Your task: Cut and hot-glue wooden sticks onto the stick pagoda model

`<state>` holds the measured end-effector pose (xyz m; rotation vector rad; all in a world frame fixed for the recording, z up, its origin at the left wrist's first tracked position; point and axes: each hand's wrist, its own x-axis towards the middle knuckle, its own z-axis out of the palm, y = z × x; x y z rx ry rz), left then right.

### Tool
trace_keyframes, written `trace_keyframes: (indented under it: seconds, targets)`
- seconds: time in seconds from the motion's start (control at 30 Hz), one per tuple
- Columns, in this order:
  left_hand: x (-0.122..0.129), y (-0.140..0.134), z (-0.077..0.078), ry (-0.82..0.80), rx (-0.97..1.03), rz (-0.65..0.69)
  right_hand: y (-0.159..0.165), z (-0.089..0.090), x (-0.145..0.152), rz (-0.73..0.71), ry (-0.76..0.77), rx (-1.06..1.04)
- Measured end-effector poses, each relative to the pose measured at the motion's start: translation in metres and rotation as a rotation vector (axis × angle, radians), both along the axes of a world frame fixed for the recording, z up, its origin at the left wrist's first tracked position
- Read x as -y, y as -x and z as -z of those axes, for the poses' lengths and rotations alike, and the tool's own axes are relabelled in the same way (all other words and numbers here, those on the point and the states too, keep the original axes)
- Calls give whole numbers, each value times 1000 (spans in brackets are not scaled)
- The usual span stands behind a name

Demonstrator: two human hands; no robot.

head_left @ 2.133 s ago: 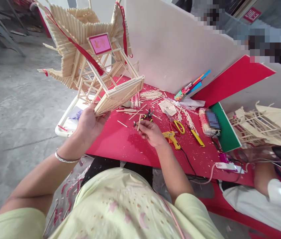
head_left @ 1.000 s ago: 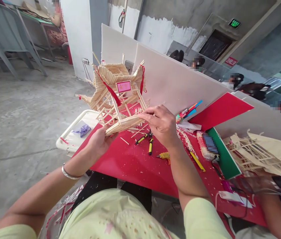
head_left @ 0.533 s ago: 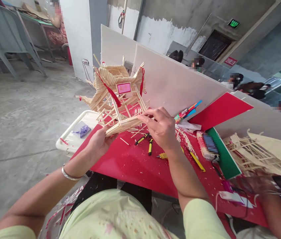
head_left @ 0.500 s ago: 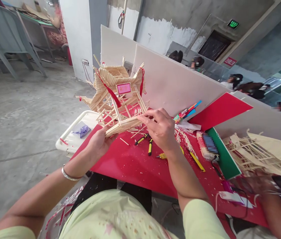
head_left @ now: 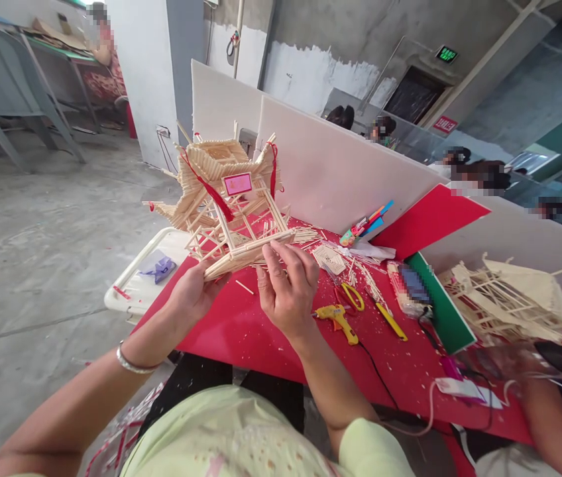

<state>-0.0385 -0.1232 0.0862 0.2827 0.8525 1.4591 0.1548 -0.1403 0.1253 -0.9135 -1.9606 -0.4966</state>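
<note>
A model pavilion (head_left: 196,189) built of thin pale wooden sticks stands tilted in front of me, with red tassels (head_left: 219,202) and a small pink plaque (head_left: 237,184) on its front. My left hand (head_left: 191,291) grips the near left corner of its stick base (head_left: 248,250), with some fingers hidden underneath. Close to the base's front edge is my right hand (head_left: 288,291), fingers extended and thumb apart. Its fingertips are at the edge; contact is hard to tell. To its right lie a yellow glue gun (head_left: 338,321) and yellow-handled scissors (head_left: 354,297).
On the red table (head_left: 241,331) are a yellow knife (head_left: 391,322), loose sticks and a hexagonal stick piece (head_left: 329,259). White panels (head_left: 321,159) border the back. A white bin lid (head_left: 116,298) is at left. At right, another person's arm (head_left: 544,404) lies near a second stick model (head_left: 500,291).
My right hand has moved left and down, from pinching the base's right front edge to extended fingers under it. The glue gun and scissors have come into fuller view.
</note>
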Motion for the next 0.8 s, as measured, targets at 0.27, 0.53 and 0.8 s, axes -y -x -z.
trace_keyframes:
  seconds: [0.27, 0.53, 0.8]
  targets:
    - [-2, 0, 3, 24, 11, -31, 5, 0, -3, 34, -71, 36]
    - [-2, -2, 4, 28, 9, -49, 7, -3, -3, 80, -138, 55]
    - [-1, -2, -2, 21, 2, -58, 8, 0, -2, 96, -124, 70]
